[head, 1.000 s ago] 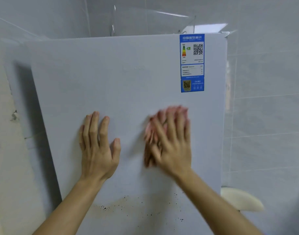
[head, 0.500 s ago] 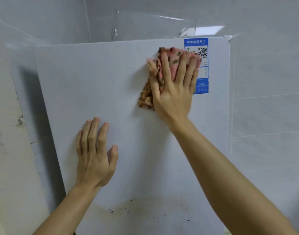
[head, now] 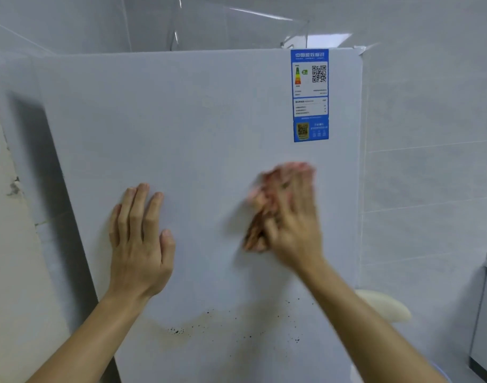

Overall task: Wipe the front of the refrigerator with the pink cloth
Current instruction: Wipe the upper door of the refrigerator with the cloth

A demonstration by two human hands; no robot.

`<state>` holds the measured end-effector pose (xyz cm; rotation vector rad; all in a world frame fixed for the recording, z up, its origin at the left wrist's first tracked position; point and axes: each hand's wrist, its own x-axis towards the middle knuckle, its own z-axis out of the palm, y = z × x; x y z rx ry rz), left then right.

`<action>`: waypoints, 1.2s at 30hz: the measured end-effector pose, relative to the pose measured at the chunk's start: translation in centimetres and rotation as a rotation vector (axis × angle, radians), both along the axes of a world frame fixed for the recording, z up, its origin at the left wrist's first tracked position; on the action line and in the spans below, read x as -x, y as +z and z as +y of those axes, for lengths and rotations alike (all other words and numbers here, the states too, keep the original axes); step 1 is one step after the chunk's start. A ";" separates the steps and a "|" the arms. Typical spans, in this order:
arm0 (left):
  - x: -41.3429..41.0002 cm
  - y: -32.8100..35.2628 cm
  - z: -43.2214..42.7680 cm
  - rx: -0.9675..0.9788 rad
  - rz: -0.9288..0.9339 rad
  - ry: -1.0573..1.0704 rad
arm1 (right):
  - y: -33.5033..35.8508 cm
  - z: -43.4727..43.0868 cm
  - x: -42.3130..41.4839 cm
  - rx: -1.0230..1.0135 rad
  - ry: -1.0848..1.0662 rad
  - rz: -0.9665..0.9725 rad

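Observation:
The white refrigerator front (head: 203,128) fills the middle of the view. My right hand (head: 295,225) presses the pink patterned cloth (head: 260,214) flat against the door, right of centre and below the blue label; both are motion-blurred. The cloth sticks out past my fingertips and on the thumb side. My left hand (head: 140,241) lies flat on the door at the left, fingers spread, holding nothing. A brownish stain with dark specks (head: 181,331) marks the door below both hands.
A blue energy label (head: 310,95) sits at the door's top right corner. Grey tiled wall (head: 430,134) runs to the right. A cream rounded object (head: 386,308) shows beside the door's right edge. A clear plastic cover (head: 237,29) rises above the refrigerator.
My right hand with the cloth has swept down from the top of the door beside the label to mid-height. My left hand stays flat in the same place.

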<state>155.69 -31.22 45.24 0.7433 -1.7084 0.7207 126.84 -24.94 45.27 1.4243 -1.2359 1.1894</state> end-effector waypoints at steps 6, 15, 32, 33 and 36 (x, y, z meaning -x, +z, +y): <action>-0.4 -0.2 -0.2 0.003 -0.024 -0.015 | 6.7 -0.8 -0.7 0.189 -0.126 -0.457; 1.1 -0.7 -0.5 0.062 0.060 -0.016 | -9.5 0.5 -2.3 -0.145 -0.100 0.205; 1.0 -0.7 -0.9 0.085 0.064 -0.010 | 0.7 -1.2 -7.0 0.013 -0.015 -0.050; 1.0 -0.7 -0.9 0.088 0.067 -0.009 | -1.9 -1.3 -8.4 -0.033 0.012 0.095; 1.1 -0.7 -1.0 0.090 0.060 -0.011 | -6.8 -1.2 -9.1 -0.119 -0.007 0.371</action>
